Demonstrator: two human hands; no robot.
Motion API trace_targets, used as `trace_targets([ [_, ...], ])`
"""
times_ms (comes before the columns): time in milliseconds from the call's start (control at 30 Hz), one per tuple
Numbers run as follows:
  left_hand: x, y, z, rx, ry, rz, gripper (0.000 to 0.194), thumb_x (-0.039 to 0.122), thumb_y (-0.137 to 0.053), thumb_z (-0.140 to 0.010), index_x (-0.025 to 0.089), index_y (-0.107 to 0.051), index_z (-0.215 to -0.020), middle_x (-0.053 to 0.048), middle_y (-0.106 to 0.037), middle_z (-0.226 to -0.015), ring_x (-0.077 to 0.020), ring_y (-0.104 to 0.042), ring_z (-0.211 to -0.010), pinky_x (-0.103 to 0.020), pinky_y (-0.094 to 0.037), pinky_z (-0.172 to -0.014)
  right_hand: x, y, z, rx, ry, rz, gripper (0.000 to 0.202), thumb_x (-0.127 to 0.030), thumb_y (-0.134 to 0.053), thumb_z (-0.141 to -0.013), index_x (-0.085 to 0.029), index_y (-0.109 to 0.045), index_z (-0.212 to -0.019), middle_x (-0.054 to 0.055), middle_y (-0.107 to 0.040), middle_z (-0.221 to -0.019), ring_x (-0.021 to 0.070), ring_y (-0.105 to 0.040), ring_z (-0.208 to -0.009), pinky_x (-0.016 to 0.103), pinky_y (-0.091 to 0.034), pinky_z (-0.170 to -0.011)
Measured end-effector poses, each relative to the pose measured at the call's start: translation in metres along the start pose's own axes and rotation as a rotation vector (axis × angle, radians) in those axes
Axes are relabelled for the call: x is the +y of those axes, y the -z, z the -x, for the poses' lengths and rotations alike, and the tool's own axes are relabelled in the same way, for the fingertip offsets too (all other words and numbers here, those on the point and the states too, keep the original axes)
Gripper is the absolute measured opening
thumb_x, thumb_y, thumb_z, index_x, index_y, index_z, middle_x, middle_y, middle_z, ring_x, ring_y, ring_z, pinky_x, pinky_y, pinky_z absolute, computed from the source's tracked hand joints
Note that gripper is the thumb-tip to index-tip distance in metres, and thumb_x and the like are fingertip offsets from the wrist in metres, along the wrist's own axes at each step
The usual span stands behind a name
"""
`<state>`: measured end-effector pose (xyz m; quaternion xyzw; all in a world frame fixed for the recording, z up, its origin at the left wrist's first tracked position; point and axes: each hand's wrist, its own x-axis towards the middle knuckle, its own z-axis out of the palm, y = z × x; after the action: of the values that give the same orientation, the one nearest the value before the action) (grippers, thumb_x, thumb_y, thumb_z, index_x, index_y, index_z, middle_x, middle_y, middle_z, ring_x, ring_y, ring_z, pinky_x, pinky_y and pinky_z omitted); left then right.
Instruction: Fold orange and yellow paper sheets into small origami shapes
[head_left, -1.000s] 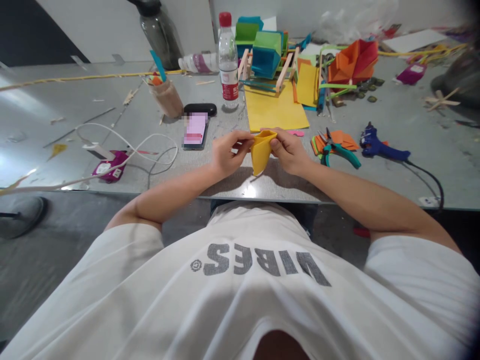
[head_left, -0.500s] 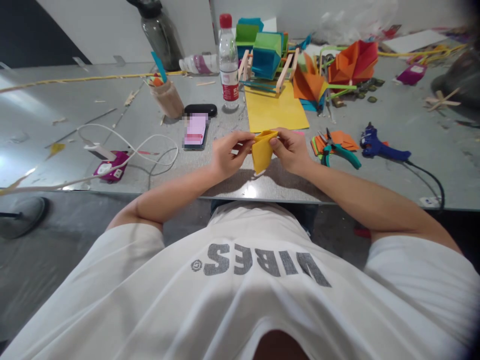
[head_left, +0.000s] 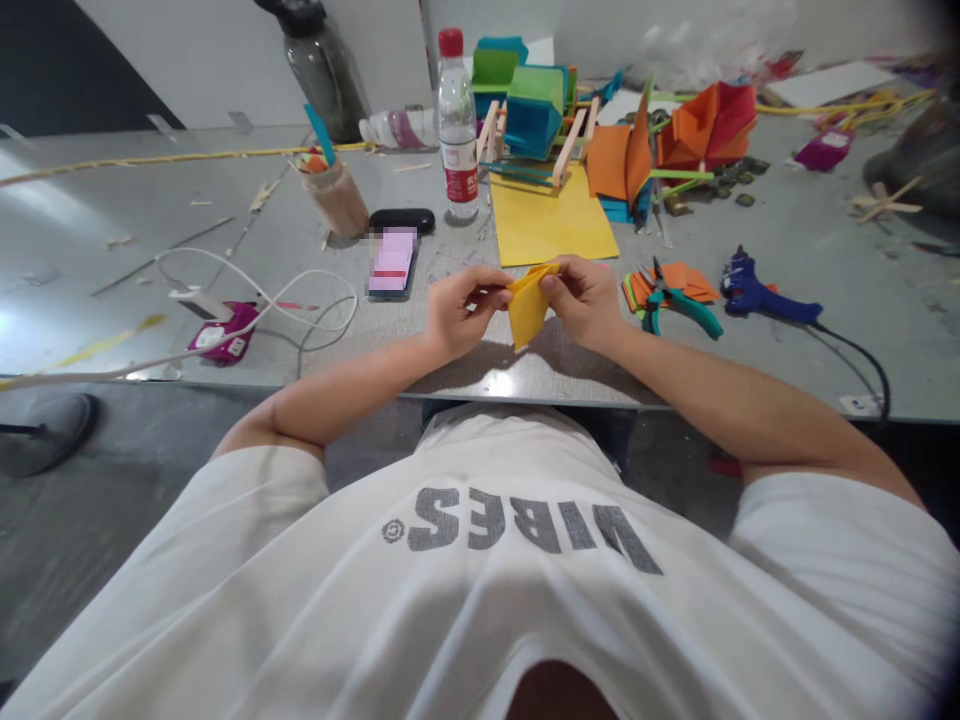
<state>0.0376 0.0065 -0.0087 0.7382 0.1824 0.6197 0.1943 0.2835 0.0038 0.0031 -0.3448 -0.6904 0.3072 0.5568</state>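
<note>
A small folded yellow paper [head_left: 528, 312] is held up between my two hands, a little above the table near its front edge. My left hand [head_left: 459, 312] pinches its upper left corner between thumb and fingers. With thumb and fingers, my right hand [head_left: 589, 300] grips the upper right side. The paper's layers lie close together along the top. Beyond my hands lies a flat yellow sheet [head_left: 551, 230]. To the right, pliers with teal handles [head_left: 688, 310] rest on a stack of orange paper pieces [head_left: 694, 280].
A blue glue gun [head_left: 769, 295] with a cord lies farther right. Behind are a red-capped bottle [head_left: 459, 165], a paper-and-stick model [head_left: 534, 115] and orange folded paper [head_left: 705, 125]. At left are a phone [head_left: 392, 265], a cup of sticks [head_left: 337, 200] and a purple socket block [head_left: 225, 335] with white cable.
The folded yellow paper has closed flatter at the top and shifted slightly right, my left hand moving with it. Orange paper at the back has changed shape, with one flap now upright.
</note>
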Motion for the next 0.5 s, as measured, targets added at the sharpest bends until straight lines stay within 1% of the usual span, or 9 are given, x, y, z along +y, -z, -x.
trace_targets([
  [67,0.0011,-0.0019,-0.0008,0.012,-0.01,0.059,0.027,0.054,-0.089,-0.121,0.028,-0.091,-0.124,-0.001,-0.096,-0.103,-0.0135,-0.095,-0.081,-0.018,-0.073,-0.073,-0.0005,-0.0004,0.0001,0.008,-0.012,-0.02,0.079,-0.109,-0.084,-0.095,-0.029,-0.08,-0.095,0.003,-0.075,-0.081,0.0203,-0.063,-0.067,0.036,-0.05,-0.058],
  [133,0.002,-0.0035,-0.002,0.016,-0.003,0.121,0.025,0.053,-0.092,-0.118,0.029,-0.091,-0.123,-0.001,-0.095,-0.103,-0.0135,-0.095,-0.081,-0.018,-0.073,-0.073,-0.0003,-0.0009,0.0002,0.014,-0.02,-0.04,0.079,-0.108,-0.086,-0.095,-0.029,-0.08,-0.097,0.003,-0.076,-0.082,0.0207,-0.066,-0.067,0.037,-0.054,-0.06],
  [233,0.0021,-0.0044,-0.0039,0.002,0.04,0.18,0.033,0.061,-0.096,-0.114,0.029,-0.092,-0.119,-0.002,-0.094,-0.101,-0.0145,-0.094,-0.082,-0.02,-0.074,-0.073,0.0007,-0.0007,0.0003,0.021,0.001,-0.039,0.076,-0.104,-0.085,-0.099,-0.029,-0.08,-0.099,0.002,-0.076,-0.082,0.0207,-0.068,-0.068,0.037,-0.057,-0.063],
  [300,0.0014,-0.0037,-0.0049,-0.017,0.098,0.205,0.041,0.068,-0.097,-0.111,0.028,-0.092,-0.117,-0.002,-0.093,-0.101,-0.0149,-0.093,-0.082,-0.022,-0.075,-0.074,0.0008,0.0001,0.0,0.026,0.028,-0.026,0.076,-0.104,-0.084,-0.1,-0.028,-0.079,-0.099,0.002,-0.075,-0.081,0.0197,-0.066,-0.066,0.037,-0.055,-0.061],
  [433,-0.0006,-0.0005,-0.0066,-0.069,0.239,0.244,0.055,0.08,-0.099,-0.103,0.026,-0.091,-0.112,-0.003,-0.092,-0.1,-0.0145,-0.089,-0.078,-0.023,-0.073,-0.066,-0.0007,0.0019,-0.0004,0.012,0.07,0.01,0.078,-0.106,-0.081,-0.101,-0.028,-0.076,-0.097,0.0,-0.07,-0.078,0.0179,-0.061,-0.063,0.036,-0.052,-0.059],
  [500,-0.0011,0.0009,-0.0076,-0.102,0.246,0.253,0.056,0.081,-0.101,-0.101,0.026,-0.092,-0.11,-0.004,-0.091,-0.101,-0.0146,-0.088,-0.079,-0.023,-0.072,-0.064,-0.0014,0.0025,-0.0001,0.007,0.089,0.023,0.077,-0.105,-0.081,-0.102,-0.028,-0.076,-0.097,0.0,-0.068,-0.077,0.0167,-0.058,-0.061,0.036,-0.05,-0.058],
])
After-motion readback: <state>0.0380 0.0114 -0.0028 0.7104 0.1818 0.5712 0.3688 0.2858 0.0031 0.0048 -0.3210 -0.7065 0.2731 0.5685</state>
